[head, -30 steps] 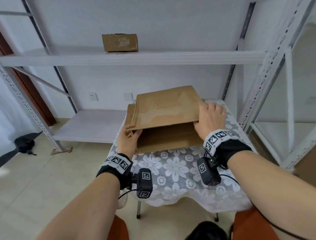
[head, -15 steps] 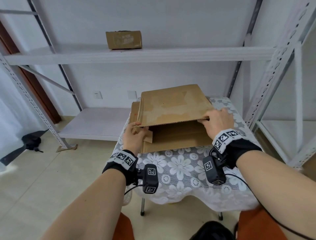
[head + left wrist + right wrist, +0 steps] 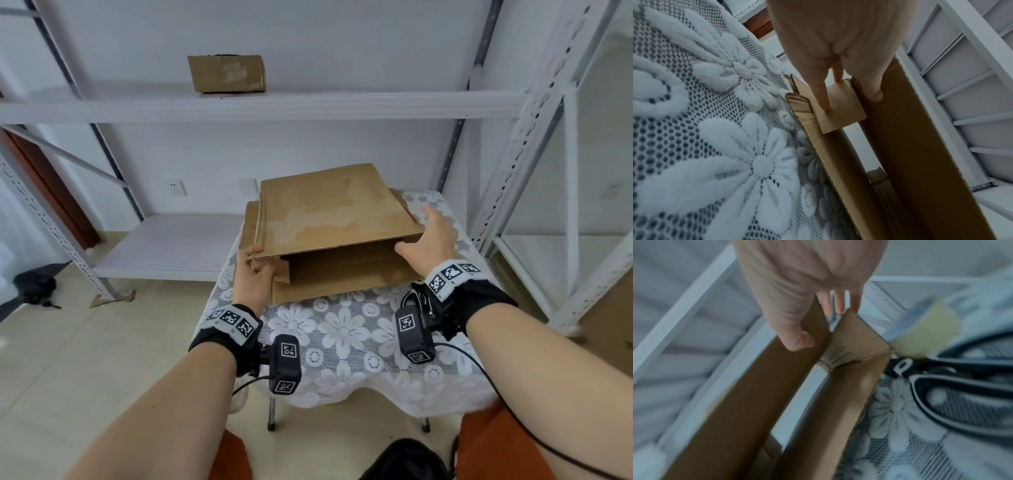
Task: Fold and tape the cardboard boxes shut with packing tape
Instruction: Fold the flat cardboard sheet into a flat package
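A flattened brown cardboard box (image 3: 329, 219) lies on the lace-covered table (image 3: 342, 329), its top panel raised so the near side gapes. My left hand (image 3: 261, 270) holds the near-left corner. In the left wrist view its index finger lies along a small side flap (image 3: 840, 112) and its thumb presses the top panel's underside. My right hand (image 3: 423, 233) grips the top panel's near-right corner, thumb underneath and fingers stretched past the edge. The right wrist view shows a yellowish tape roll (image 3: 925, 334) beside the box; the head view does not show it.
Black-handled scissors (image 3: 962, 378) lie on the cloth by the tape. A second, closed box (image 3: 226, 73) sits on the upper shelf of the white metal rack (image 3: 274, 106) behind the table. Another rack upright (image 3: 534, 137) stands close on the right. A black object (image 3: 34, 287) is on the floor, left.
The top panel has risen and the box gapes wider. My right hand slid off the panel's top to its near-right corner. My left hand took hold of the small side flap.
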The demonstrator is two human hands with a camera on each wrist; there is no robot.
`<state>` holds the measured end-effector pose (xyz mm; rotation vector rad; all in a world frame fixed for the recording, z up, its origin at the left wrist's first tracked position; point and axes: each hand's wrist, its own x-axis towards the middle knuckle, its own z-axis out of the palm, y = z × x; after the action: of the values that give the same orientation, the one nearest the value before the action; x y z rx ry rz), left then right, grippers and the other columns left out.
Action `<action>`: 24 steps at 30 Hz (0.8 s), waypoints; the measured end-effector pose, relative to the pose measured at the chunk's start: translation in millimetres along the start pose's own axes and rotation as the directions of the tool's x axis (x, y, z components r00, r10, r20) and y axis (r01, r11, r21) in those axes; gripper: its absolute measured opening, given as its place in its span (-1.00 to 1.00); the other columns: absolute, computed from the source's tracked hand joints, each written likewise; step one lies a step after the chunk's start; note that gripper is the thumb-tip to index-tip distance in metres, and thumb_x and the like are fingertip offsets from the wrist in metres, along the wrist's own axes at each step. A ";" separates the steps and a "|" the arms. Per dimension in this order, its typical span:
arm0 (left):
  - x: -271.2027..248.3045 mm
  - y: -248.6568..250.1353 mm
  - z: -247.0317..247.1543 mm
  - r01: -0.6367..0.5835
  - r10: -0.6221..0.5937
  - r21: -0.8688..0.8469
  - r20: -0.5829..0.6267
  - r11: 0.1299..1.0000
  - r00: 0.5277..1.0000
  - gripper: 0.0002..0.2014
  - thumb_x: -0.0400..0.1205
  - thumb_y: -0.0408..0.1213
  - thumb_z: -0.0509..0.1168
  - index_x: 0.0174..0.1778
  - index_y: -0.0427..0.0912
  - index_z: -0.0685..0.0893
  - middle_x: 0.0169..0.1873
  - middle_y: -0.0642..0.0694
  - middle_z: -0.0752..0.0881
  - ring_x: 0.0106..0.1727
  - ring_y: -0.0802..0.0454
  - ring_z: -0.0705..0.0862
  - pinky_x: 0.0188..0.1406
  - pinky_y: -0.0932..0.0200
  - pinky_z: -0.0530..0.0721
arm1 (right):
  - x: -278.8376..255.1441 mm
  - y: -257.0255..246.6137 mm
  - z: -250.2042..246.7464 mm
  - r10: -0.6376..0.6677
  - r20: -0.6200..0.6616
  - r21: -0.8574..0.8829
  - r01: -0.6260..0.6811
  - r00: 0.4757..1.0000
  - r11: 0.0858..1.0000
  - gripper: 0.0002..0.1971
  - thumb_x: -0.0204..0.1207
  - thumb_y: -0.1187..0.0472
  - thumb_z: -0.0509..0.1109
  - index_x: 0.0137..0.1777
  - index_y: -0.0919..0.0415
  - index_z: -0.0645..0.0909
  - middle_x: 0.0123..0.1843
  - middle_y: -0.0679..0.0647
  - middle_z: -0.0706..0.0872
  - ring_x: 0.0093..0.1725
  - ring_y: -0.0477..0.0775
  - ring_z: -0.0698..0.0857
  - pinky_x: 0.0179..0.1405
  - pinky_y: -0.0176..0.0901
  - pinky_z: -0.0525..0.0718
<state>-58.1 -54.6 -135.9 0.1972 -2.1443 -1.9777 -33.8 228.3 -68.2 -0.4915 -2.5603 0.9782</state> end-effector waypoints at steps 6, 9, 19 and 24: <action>4.6 1.3 1.6 0.008 -0.008 -0.053 0.001 0.999 1.000 -0.71 0.64 -0.44 0.29 0.17 0.02 0.49 -0.10 -0.04 0.67 -0.25 -0.06 0.56 -0.27 -0.01 0.56 | 6.6 38.6 3.6 0.346 0.153 0.408 -0.378 0.926 0.831 -0.42 0.51 0.44 0.18 0.55 0.17 0.31 0.31 0.22 0.58 0.00 0.16 0.66 -0.05 -0.05 0.66; 4.1 4.1 1.2 0.010 -0.010 -0.084 0.002 0.996 1.000 -0.72 0.65 -0.42 0.32 0.19 -0.03 0.48 -0.09 0.04 0.67 -0.23 -0.02 0.60 -0.22 0.01 0.59 | 11.8 57.9 13.0 0.303 0.199 0.460 -0.362 0.932 0.811 -0.54 0.47 0.50 0.23 0.36 0.19 0.56 0.06 0.31 0.77 -0.09 0.16 0.79 0.08 0.16 0.74; 8.1 6.6 -4.6 0.038 -0.036 -0.148 0.019 0.988 0.999 -0.68 0.66 -0.53 0.22 0.07 0.05 0.48 -0.07 0.03 0.70 -0.13 0.02 0.67 -0.06 -0.03 0.64 | 25.7 34.6 17.3 0.146 0.182 0.232 -0.186 0.972 0.955 -0.56 0.46 0.13 0.49 0.29 0.28 0.56 0.07 0.26 0.73 0.01 0.29 0.71 0.14 0.24 0.67; 11.0 7.2 -8.0 0.066 -0.059 -0.158 0.047 0.985 0.997 -0.69 0.66 -0.55 0.22 0.08 0.01 0.49 -0.16 -0.07 0.65 -0.15 -0.08 0.56 -0.01 -0.14 0.57 | 37.5 26.6 23.4 0.017 0.227 0.121 -0.045 0.974 0.992 -0.43 0.40 0.04 0.54 0.37 0.20 0.49 0.22 0.16 0.68 0.19 0.25 0.64 0.24 0.14 0.60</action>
<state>-66.4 -64.4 -127.5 0.1995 -2.0155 -2.1954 -71.9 250.1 -95.2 -0.4066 -2.6720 1.2640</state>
